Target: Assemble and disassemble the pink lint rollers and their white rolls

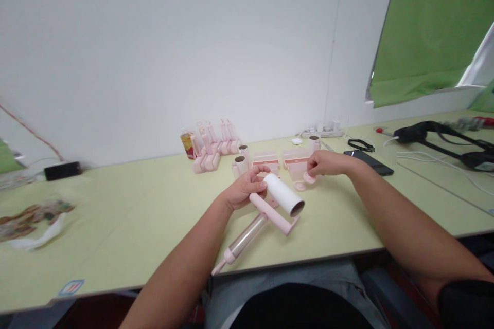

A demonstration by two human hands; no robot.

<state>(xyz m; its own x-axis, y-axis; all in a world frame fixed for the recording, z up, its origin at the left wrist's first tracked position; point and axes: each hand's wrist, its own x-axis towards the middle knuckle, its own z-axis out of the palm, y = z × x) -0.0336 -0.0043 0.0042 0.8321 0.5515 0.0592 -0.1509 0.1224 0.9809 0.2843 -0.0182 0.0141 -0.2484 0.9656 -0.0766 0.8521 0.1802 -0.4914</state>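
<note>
My left hand (245,188) is closed around a pink lint roller (262,218) near its head. The roller carries a white paper roll (284,194), and its clear handle points toward the table's front edge. Further right, my right hand (326,163) pinches a small pink round cap (309,178) that rests on the table. A second pink round cap (300,186) lies just beside it. Behind my hands stand pink holders (297,160) and spare paper rolls (241,164).
A pale green table (127,226) runs along a white wall. Pink roller handles (210,146) and a small bottle (188,145) stand at the back. A phone (368,160), black straps (443,139), cables and a power strip (322,132) are to the right. Wrappers (33,221) lie at the left.
</note>
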